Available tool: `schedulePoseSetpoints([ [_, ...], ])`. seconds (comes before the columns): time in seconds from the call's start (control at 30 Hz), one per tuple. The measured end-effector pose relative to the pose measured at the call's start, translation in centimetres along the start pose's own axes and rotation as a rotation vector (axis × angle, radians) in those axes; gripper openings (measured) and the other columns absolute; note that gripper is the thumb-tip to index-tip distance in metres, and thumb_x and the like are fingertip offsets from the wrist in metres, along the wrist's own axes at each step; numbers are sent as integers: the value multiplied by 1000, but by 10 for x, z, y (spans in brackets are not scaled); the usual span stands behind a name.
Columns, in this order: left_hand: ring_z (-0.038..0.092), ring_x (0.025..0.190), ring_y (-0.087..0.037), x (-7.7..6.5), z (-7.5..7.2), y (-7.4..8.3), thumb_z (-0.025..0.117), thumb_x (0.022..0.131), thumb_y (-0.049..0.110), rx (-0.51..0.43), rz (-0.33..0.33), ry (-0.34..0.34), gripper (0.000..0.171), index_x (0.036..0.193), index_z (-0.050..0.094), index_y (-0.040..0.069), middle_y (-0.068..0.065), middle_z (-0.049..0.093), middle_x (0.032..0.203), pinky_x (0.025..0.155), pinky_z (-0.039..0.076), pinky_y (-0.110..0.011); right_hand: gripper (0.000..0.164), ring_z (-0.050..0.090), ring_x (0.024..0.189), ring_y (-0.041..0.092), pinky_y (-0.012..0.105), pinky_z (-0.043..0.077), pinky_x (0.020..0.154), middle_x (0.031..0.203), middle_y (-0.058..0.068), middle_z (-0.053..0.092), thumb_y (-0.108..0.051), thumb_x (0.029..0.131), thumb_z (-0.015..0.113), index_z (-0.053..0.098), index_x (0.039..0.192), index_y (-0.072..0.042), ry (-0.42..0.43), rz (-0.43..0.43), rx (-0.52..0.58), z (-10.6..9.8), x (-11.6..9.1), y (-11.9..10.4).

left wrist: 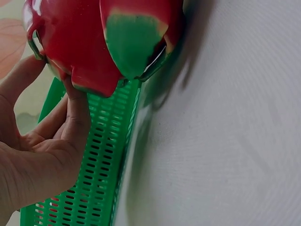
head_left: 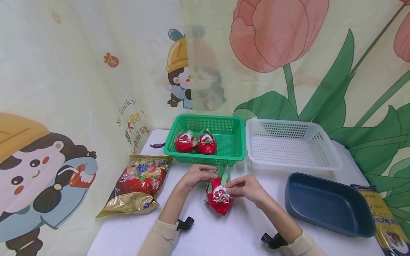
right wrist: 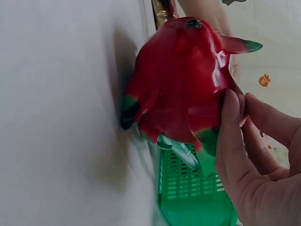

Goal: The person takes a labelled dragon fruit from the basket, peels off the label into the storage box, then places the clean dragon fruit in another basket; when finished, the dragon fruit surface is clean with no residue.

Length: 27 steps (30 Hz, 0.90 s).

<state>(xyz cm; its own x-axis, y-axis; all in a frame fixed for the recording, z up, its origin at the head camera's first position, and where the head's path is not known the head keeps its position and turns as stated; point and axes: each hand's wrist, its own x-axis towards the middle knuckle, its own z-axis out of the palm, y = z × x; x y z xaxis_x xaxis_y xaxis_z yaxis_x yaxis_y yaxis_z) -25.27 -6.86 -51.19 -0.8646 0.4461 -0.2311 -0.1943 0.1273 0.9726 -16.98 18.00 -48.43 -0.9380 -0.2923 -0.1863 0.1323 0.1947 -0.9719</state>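
Note:
A glossy red dragon fruit (head_left: 218, 204) with green-tipped scales and a round white-and-red label (head_left: 221, 193) lies above the white table, label up. My left hand (head_left: 201, 175) pinches a scale on its left side near the leafy end; the left wrist view shows the thumb and fingers (left wrist: 77, 110) at that edge. From the right, my right hand (head_left: 247, 189) pinches the fruit beside the label. Whether its thumb (right wrist: 230, 110) and finger grip the label's edge or a scale, I cannot tell. Two more labelled dragon fruits (head_left: 206, 144) sit in a green basket (head_left: 229, 159) behind.
A white basket (head_left: 294, 165) stands at the back right, with a dark blue tray (head_left: 333, 222) before it. Past the tray lies a yellow packet (head_left: 384, 217). At left are a red-and-gold candy bag (head_left: 137, 185) and a purple wrapped candy (head_left: 157, 145).

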Motion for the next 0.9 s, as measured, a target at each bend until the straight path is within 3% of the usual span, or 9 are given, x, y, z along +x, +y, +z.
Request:
schedulePoseSetpoints([
  [0.27, 77, 93, -22, -2, 1, 0, 79, 93, 15, -16, -4, 20, 46, 131, 67, -7, -14, 76, 111, 92, 61, -36, 26, 75, 81, 21, 36, 65, 79, 100, 15, 78, -11, 93, 79, 76, 111, 8, -47, 16, 41, -2, 3, 4],
  [0.6, 76, 94, -21, -1, -1, 3, 79, 93, 15, -12, 0, -3, 46, 132, 67, -7, -15, 76, 112, 91, 62, -37, 30, 74, 87, 20, 36, 64, 82, 104, 15, 77, -13, 94, 78, 74, 115, 8, -77, 23, 87, -6, 4, 4],
  [0.9, 75, 102, -22, -1, -8, -2, 78, 95, 14, -13, 0, -24, 47, 135, 65, -6, -15, 76, 115, 93, 61, -37, 33, 75, 94, 21, 38, 62, 90, 106, 11, 75, -7, 100, 69, 65, 122, 16, -65, -4, 263, -20, 3, 9],
])
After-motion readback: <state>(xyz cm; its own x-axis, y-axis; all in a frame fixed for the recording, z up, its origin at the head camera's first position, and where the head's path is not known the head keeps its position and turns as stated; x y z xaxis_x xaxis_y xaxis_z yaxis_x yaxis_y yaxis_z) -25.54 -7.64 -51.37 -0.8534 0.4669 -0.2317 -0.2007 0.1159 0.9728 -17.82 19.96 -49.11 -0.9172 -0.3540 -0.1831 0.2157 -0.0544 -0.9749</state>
